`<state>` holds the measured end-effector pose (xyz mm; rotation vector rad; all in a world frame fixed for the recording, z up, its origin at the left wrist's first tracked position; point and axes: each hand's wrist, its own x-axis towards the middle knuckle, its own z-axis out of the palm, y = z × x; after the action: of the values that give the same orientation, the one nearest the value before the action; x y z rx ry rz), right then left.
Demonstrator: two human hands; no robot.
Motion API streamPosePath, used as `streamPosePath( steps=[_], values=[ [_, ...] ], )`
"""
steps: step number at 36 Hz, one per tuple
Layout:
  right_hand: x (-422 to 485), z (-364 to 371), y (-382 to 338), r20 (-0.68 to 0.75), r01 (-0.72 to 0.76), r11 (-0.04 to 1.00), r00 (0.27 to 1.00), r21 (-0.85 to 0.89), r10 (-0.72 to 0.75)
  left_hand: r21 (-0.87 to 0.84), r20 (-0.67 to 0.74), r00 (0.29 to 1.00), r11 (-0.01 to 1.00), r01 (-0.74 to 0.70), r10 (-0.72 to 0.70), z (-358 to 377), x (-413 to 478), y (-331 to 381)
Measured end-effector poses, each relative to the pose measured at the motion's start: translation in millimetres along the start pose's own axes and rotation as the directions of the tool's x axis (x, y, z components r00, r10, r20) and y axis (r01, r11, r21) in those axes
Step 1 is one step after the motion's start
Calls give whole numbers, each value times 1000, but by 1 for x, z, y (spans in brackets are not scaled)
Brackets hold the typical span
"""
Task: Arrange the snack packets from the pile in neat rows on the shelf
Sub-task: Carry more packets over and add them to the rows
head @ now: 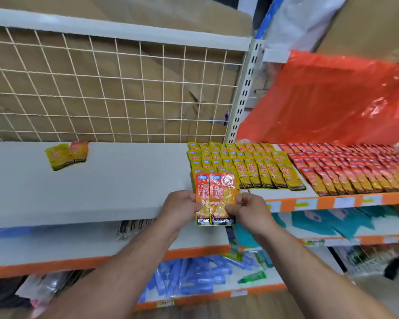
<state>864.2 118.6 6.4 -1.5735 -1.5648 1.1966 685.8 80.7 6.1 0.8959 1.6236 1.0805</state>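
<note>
Two glossy red-orange foil snack packets, upright and side by side, pinched by left hand and right hand at the grey shelf board front edge; two yellow-orange loose packets lie far left.

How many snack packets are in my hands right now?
2, side by side: the left packet gripped by the left hand, the right packet by the right hand. Others may hide behind them.

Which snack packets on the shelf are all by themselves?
The two loose packets at the shelf's far left, one yellow, one orange; the others sit packed in rows at right.
</note>
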Motion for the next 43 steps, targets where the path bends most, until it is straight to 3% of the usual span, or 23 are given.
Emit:
streamPosePath(
  steps=[7, 20, 34, 43],
  values=[
    [-37, -42, 35, -66, -99, 995, 993, 23, 100, 48, 119, 993, 999, -3, -2, 48, -19, -10],
    [-68, -167, 75, -232, -89, 993, 967, 80, 106, 54, 279, 959, 996, -70, 53, 183, -43, 27],
    [-58, -355, 147, -239, -59, 985, 966, 162, 97, 108, 301, 952, 990, -93, 57, 371, -62, 58],
    [-26, -429, 194, -256, -74, 971, 957, 229, 133, 149, 330, 944, 986, -78, 25, 453, -47, 77]
  ],
)
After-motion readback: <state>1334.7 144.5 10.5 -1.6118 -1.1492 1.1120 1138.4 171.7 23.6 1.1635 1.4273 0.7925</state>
